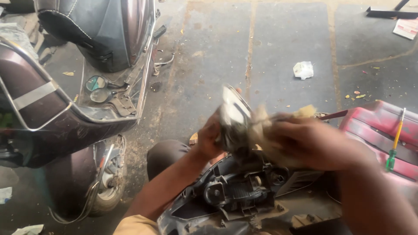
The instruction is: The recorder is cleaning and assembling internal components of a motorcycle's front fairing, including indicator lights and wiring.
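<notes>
Gripping a blurred dark lamp housing with clear lens (233, 119) in my left hand (209, 139) to steady it | right hand (305, 141) clenches a tan rag (265, 124) against it | black plastic scooter panel (226, 196) rests below on my lap.

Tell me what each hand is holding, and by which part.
The left hand grips a headlamp unit by its dark rear housing. The right hand presses a rag against it; motion blur hides the exact grip.
</notes>
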